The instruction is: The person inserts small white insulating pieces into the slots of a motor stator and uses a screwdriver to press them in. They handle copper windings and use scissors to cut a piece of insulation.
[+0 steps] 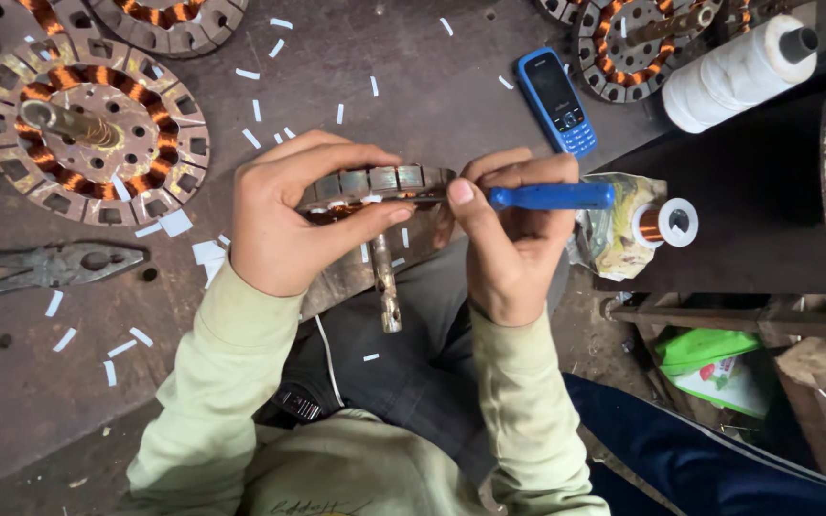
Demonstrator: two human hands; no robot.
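Observation:
My left hand [289, 220] grips a round metal stator [389, 180] with copper windings, held on edge over my lap, its steel shaft [386, 285] pointing down toward me. My right hand [509, 239] is closed on a tool with a blue handle [552, 197], whose tip lies against the stator's rim under my thumb. Both sleeves are pale green.
Another wound stator [97, 129] lies on the dark worktable at left, with pliers [50, 266] below it and white paper strips scattered about. A blue phone [556, 100], a white thread spool [738, 72] and a small copper wire spool [666, 223] sit to the right.

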